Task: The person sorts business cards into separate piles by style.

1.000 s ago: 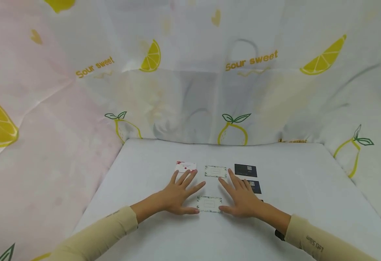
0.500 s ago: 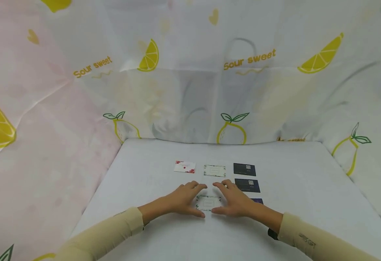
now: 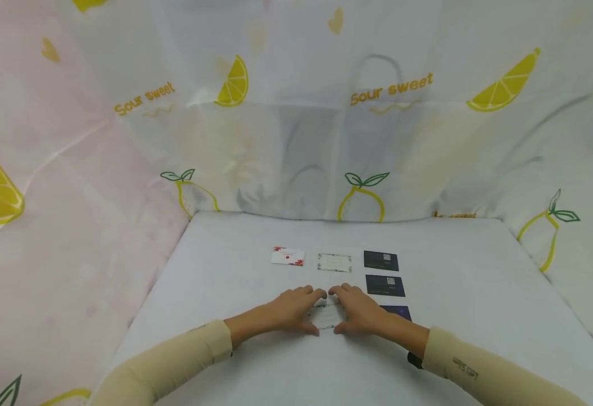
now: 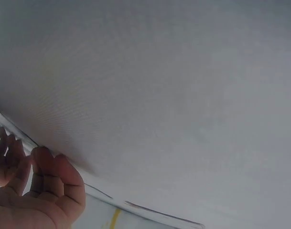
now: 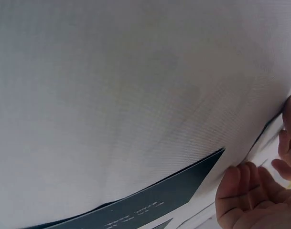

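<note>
Between my two hands, a white card with a green leaf border lies on the white table, its ends partly covered by fingers. My left hand curls round its left end, thumb at the near edge and fingers at the far edge. At the right end my right hand holds it the same way. In the left wrist view the left hand has bent fingers low over the surface; the card's grip is hidden there. The right wrist view shows the right hand similarly bent.
Behind the hands lie a white card with red flowers, another leaf-bordered card and two dark cards, one far and one nearer. A blue card sits partly behind the right hand. A lemon-print cloth walls the table.
Both hands have drawn back from their spread pose and closed in on the near leaf-bordered card, fingers now bent. The card has turned slightly. The other cards stay in place.
</note>
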`<state>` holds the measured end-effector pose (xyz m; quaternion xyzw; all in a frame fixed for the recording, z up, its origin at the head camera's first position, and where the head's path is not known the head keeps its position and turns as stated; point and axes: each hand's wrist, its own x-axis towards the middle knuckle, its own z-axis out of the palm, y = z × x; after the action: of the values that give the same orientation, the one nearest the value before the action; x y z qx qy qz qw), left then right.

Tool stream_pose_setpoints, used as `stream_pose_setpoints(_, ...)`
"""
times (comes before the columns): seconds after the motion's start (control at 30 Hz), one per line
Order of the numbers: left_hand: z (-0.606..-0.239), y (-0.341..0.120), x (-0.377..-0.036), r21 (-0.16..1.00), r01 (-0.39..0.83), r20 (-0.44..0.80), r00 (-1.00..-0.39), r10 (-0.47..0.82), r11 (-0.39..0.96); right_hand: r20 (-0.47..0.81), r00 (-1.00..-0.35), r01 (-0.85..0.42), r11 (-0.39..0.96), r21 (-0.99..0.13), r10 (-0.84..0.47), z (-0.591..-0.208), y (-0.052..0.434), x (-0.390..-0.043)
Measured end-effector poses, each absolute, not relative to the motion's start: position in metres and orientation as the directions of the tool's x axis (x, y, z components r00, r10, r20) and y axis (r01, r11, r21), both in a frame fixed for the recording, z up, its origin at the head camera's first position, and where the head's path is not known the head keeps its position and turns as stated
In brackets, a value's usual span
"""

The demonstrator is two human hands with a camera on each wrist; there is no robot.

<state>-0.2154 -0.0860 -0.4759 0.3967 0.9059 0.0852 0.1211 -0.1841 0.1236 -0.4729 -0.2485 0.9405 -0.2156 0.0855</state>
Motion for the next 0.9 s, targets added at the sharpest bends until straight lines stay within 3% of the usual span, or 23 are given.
stream_pose_setpoints(0.27,-0.474,-0.084,-0.218,0.313,0.665,-0.149,-0.671,0.726,0.679,-0.126,-0.871,-0.363,0.796,-0.484,-0.474,-0.468,0.12,-0.192)
stream_pose_setpoints(0.57,-0.475,-0.087,-0.213,0.228,0.749,-0.082,-0.622,0.778,0.622,-0.106,-0.895,-0.338,0.815,-0.471,-0.433,-0.469,0.121,-0.186)
stream_pose_setpoints(0.73,-0.473,-0.088,-0.213,0.189,0.791,-0.066,-0.581,0.811,0.582,-0.059,-0.872,-0.378,0.745,-0.55,-0.486,-0.472,0.126,-0.181)
stream_pose_setpoints(0.9,-0.471,-0.091,-0.214,0.267,0.768,-0.072,-0.587,0.806,0.583,-0.017,-0.854,-0.382,0.649,-0.659,-0.52,-0.475,0.133,-0.182)
